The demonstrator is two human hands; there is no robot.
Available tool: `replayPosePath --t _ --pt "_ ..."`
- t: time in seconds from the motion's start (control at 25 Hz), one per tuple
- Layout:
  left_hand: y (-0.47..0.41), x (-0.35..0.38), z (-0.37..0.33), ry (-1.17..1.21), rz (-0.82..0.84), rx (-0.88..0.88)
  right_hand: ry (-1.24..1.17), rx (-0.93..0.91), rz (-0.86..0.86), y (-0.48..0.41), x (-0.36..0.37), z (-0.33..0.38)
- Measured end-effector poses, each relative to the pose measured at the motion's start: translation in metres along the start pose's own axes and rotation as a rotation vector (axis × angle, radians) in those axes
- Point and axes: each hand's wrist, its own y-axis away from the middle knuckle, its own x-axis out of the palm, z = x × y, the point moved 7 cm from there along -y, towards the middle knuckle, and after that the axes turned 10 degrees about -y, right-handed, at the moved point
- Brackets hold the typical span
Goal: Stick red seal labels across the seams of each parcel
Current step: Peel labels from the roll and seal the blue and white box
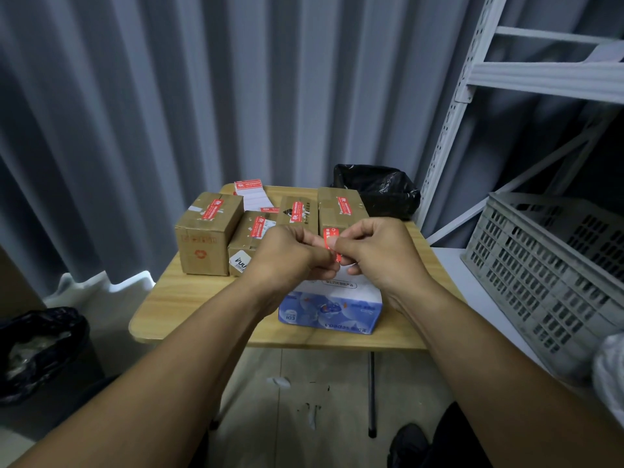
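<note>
Both hands meet above the near middle of the light wooden folding table. The left hand and the right hand each pinch a small red seal label between thumb and fingertips, holding it upright just over the blue-and-white printed carton. That carton sits at the table's near edge, partly hidden by the hands and wrists; whether the label touches it cannot be told. Behind the hands stand 4 brown cardboard parcels, each with a red strip across its top seam, and the left hand covers part of the 2nd. At the far edge lies a stack of red-and-white label sheets. A black bin bag sits behind the far right corner, and another black-lined bin is on the floor at left. At right, a grey slotted plastic crate rests on a white surface below a white perforated metal shelf frame. A grey pleated curtain hangs behind.
</note>
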Motion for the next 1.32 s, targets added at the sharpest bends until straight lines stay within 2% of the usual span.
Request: replayPosePath --t 0.16,0.28,0.44,0.8,0.88,1.12,1.32 --pt "-0.001 -0.006 -0.005 0.092 -0.01 -0.052 0.017 -0.016 -0.007 -0.002 0.0 0.002" --pt "-0.004 -0.005 -0.008 0.072 0.027 -0.057 -0.046 -0.007 0.025 -0.007 -0.001 0.0" --pt "-0.019 -0.004 -0.015 0.037 0.054 -0.035 0.082 -0.126 0.09 -0.019 0.001 0.01" --pt "-0.072 0.002 -0.049 -0.035 0.111 0.075 -0.03 -0.114 -0.025 -0.077 -0.02 0.018" --pt "-0.085 0.003 -0.058 -0.06 0.117 0.105 -0.028 -0.114 -0.007 -0.091 -0.023 0.021" --pt "-0.138 0.003 -0.072 -0.116 0.053 0.115 -0.149 -0.041 0.053 -0.134 -0.031 0.021" --pt "-0.185 0.008 -0.078 -0.071 0.026 0.108 -0.124 -0.088 0.034 -0.178 -0.043 0.026"
